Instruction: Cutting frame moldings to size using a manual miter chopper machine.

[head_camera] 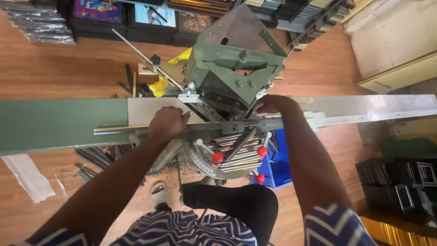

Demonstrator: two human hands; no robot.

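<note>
A green metal mitre cutting machine (234, 64) stands in front of me, with a long flat bed (59, 123) running left and right. A thin silver moulding strip (118, 130) lies along the bed's front edge. My left hand (167, 123) presses down on this strip just left of the cutting head. My right hand (271, 105) holds the strip's other part at the right side of the head, fingers curled over it. Red-knobbed levers (217, 157) stick out below the bed. My raised knee in dark trousers (232, 198) sits under the machine.
Offcuts and dark strips (98, 157) litter the wooden floor under the bed. A blue bin (282, 166) sits below at right. Stacked dark frames (400, 182) lie at lower right, framed pictures (136, 16) lean along the back, and a pale cabinet (396, 45) stands at upper right.
</note>
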